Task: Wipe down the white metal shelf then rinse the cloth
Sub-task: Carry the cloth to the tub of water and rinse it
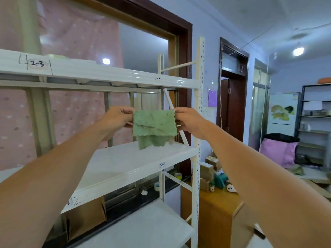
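A green cloth [155,128], folded over, hangs stretched between both hands above the middle board of the white metal shelf [125,165]. My left hand [119,117] pinches its upper left corner. My right hand [189,121] pinches the upper right corner. The cloth's lower edge dangles just above the back of the board. The shelf has an upper board with handwritten labels, a middle board and a lower board, held by perforated white posts.
A brown paper bag [86,217] stands under the middle board at the left. Behind the shelf is a window with a pink curtain [75,108]. A wooden cabinet [215,212] with small boxes and trinkets stands to the right of the shelf post.
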The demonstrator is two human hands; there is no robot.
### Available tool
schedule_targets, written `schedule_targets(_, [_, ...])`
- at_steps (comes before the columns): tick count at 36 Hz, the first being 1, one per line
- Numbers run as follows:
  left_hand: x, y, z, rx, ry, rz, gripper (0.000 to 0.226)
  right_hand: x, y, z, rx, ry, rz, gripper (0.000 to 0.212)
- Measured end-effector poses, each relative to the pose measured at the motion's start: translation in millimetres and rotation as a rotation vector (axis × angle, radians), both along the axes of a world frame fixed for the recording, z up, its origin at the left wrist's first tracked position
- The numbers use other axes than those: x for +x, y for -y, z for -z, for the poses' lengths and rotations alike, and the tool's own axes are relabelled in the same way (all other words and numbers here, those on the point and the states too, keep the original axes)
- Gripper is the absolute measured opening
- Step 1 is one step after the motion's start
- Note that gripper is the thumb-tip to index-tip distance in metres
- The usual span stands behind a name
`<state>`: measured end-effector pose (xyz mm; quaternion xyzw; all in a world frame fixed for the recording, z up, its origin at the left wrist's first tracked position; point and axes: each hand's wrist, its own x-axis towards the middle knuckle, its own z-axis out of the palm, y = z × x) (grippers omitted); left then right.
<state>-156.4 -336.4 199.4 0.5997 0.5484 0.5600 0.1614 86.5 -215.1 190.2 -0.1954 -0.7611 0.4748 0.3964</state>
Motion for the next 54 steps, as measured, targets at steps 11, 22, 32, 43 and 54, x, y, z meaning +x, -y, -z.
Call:
schedule_targets(11, [44, -47, 0, -0.169, 0.322, 0.472, 0.037, 60, -15, 13, -0.177, -0.075, -0.066, 0.036])
schedule_targets(22, [117, -110, 14, -0.218, 0.339, 0.638, 0.035, 148, -9, 34, -0.249, -0.137, 0.087, 0.028])
schedule_targets(32, [231, -146, 15, -0.170, 0.012, 0.739, 0.024, 221, -25, 64, -0.309, 0.122, 0.226, 0.049])
schedule_targets(43, [296, -188, 7, -0.126, -0.035, 0.725, 0.025, 290, -58, 27, -0.055, 0.218, 0.456, 0.028])
schedule_targets(54, [350, -252, 38, -0.407, -0.005, 1.013, 0.053, 332, -104, 16, 0.168, 0.507, 0.687, 0.030])
